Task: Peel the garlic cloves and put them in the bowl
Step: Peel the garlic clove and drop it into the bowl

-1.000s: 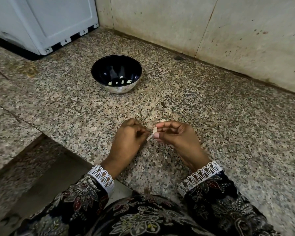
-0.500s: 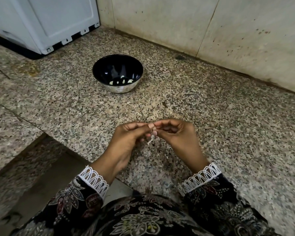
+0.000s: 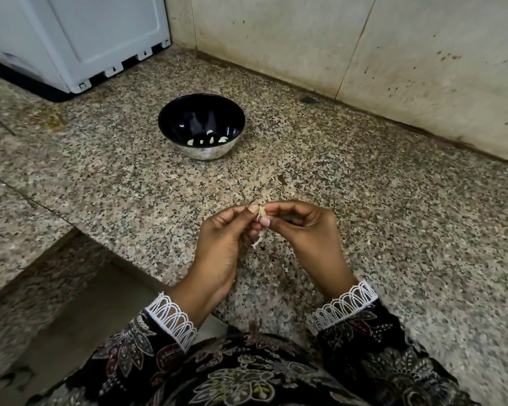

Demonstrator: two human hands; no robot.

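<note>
1. Left hand and right hand both pinch one garlic clove above the tabletop — a strip of skin dangles below.
2. Bowl stands well beyond — peeled cloves inside.

Hands: left hand and right hand meet fingertip to fingertip above the counter, both pinching one garlic clove.
Skin: a pale strip of peel hangs down from the clove between the hands.
Bowl: dark bowl stands on the counter beyond the hands, well apart, with several peeled cloves at its bottom.
Background: white appliance at far left; stained wall behind.
Sleeves: dark floral, white lace cuffs.
</note>
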